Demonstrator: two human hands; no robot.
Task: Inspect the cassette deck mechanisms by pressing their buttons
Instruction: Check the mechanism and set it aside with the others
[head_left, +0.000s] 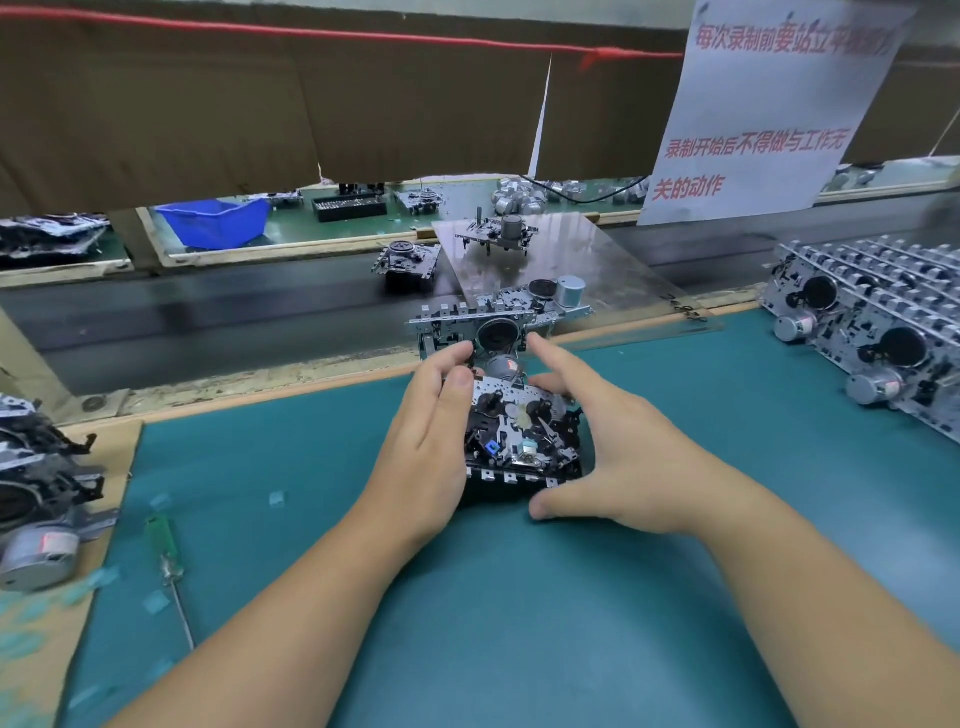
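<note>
I saw a cassette deck mechanism (522, 436) lying on the teal mat (519, 597), near the mat's far edge, with both hands around it. The left hand (431, 447) held its left side, fingers curled along the edge and thumb on top. The right hand (602, 447) was spread wide on the right side, with the first finger pointing away and the thumb low on the mat by the front corner; I could not tell if it pressed a button. Just behind it stood a second mechanism (498, 322), so close that the fingertips reached it. Behind that lay a clear plastic sheet (571, 260) with another small mechanism (496, 231) on it, and one more (408, 265) sat on the dark belt (208, 312). On the right were rows of stacked mechanisms (872, 332). On the left sat more mechanisms (41, 493) on cardboard, and a green screwdriver (166, 561) lay on the mat. Far back were a blue bin (213, 221) and a white paper sign (769, 114) with red writing.
</note>
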